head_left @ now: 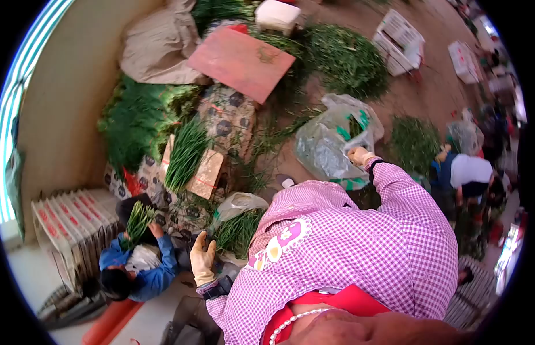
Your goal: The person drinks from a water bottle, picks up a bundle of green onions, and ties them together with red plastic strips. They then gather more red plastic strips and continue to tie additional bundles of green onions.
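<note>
Sprawling across the ground, heaps of green stalks (138, 123) surrounded a large clear plastic bag (322, 149), whose rim the gloved right hand (359, 155) gripped. A smaller bag of greens (239, 230) lay nearer the body; the gloved left hand (202, 259) sat at its edge, its grip impossible to tell.

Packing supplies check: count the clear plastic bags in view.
3. A large bag gripped by the right hand, mid-frame; a bag of greens beside the gloved left hand; a third bag at far right. More may lie hidden under the heaps.
</note>
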`<state>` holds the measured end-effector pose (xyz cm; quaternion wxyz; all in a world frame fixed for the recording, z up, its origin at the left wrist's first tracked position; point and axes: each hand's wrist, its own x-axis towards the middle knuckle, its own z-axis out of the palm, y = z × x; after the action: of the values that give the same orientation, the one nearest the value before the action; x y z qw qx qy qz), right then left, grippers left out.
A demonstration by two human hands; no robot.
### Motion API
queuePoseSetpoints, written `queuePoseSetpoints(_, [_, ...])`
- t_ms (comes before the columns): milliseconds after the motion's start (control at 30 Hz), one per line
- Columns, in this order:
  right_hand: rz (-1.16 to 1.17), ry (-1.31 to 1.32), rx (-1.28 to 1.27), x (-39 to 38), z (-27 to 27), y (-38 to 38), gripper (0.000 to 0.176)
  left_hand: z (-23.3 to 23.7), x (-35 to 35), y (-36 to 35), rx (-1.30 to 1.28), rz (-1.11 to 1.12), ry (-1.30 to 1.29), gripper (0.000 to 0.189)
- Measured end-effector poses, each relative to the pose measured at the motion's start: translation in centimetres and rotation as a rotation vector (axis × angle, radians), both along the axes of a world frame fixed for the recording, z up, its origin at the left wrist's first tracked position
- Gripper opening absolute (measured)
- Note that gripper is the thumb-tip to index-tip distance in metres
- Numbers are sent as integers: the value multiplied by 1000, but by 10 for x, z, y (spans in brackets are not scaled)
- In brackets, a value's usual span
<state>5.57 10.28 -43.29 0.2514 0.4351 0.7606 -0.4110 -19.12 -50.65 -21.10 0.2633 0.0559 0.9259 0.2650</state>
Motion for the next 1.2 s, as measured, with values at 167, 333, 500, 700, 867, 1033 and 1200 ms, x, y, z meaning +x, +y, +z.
queuePoseSetpoints(167, [-20, 57, 61, 89, -33, -39, 26, -45, -28, 11, 52, -141, -110, 50])
queuePoseSetpoints(333, [-260, -42, -190, 106, 21, -91, 24, -96, -49, 28, 64, -297, -83, 50])
queuePoseSetpoints(500, [-330, 8, -204, 122, 22, -115, 22, -55, -51, 82, 15, -446, -136, 49])
queuePoseSetpoints(700, [-474, 115, -266, 134, 11, -106, 21, -65, -58, 114, 25, -412, -195, 53])
queuePoseSetpoints(867, [-493, 91, -223, 143, 3, -80, 24, -45, -47, 183, -102, -559, -89, 54])
queuePoseSetpoints(1033, [-524, 143, -223, 170, -14, -60, 26, -28, -35, 260, -156, -669, -99, 54])
queuePoseSetpoints(1200, [-479, 43, -194, 191, -3, -55, 24, -38, -34, 280, -17, -762, -171, 53])
